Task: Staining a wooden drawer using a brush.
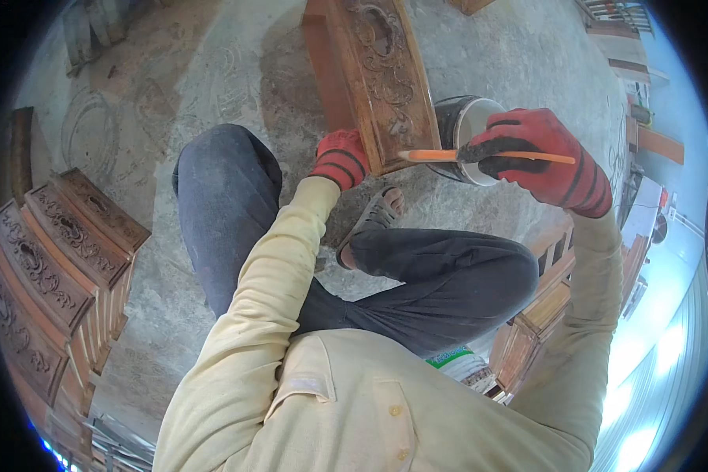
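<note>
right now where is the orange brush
Right of centre in the head view, the orange brush is in the right hand, tip by the carved drawer.

Saw at the left, on the grey concrete floor, several carved wooden drawers, placed close together. Noticed farther, beyond them, a dark curved piece of wood. Saw at the near left some thin grey strips. Found at the near right a white and green package, near brown wooden furniture pieces. Noticed at the far right an orange-brown board.
</note>
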A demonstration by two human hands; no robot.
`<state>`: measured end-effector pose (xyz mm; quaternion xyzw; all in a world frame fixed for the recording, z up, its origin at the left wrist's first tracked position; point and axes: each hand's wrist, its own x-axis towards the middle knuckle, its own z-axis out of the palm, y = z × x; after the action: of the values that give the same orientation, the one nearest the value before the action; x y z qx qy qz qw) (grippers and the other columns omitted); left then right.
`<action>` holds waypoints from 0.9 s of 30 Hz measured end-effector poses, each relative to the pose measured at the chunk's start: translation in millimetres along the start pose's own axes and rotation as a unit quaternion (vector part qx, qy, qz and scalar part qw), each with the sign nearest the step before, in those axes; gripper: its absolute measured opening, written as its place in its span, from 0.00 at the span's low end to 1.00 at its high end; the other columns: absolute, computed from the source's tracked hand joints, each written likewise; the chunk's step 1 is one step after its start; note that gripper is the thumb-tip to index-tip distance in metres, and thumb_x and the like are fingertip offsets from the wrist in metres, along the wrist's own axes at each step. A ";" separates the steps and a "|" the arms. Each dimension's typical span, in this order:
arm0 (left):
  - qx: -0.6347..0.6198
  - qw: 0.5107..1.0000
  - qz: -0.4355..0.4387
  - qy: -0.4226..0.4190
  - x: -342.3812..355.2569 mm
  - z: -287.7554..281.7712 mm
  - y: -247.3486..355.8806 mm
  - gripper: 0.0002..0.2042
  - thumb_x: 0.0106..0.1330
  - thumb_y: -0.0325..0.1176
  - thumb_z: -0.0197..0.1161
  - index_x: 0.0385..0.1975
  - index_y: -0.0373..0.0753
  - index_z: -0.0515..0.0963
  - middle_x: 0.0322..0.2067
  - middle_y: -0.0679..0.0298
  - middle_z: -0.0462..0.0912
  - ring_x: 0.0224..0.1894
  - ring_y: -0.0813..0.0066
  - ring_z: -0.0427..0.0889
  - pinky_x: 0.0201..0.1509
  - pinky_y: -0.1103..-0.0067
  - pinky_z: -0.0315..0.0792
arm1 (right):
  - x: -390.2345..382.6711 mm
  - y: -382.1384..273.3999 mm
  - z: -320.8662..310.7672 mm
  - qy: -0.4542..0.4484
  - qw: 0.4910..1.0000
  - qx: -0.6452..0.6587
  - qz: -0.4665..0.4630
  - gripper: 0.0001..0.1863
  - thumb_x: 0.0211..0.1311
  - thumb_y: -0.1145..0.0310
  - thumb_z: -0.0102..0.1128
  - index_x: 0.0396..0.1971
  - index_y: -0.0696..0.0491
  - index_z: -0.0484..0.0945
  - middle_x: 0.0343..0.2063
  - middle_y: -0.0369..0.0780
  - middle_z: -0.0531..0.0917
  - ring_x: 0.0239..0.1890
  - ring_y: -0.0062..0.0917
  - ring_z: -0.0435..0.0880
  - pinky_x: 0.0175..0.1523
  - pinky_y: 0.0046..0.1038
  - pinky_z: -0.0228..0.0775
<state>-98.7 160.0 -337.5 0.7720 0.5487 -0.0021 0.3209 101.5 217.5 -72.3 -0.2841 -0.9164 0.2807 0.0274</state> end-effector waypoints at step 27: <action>-0.015 0.998 0.018 0.060 -1.7 9.7 -3.0 0.15 0.59 0.44 0.55 0.30 0.41 0.84 0.32 0.56 0.87 0.35 0.51 0.85 0.36 0.62 0.75 | 4.4 11.8 -2.6 -0.049 0.998 0.035 -0.012 0.19 0.41 0.85 0.64 0.39 0.57 0.82 0.36 0.39 0.84 0.31 0.30 0.81 0.39 0.28 0.72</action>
<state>-98.5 154.3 -346.0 0.7758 0.5529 0.0585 0.2984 104.4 229.3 -76.8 -0.2581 -0.9096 0.3256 -0.0049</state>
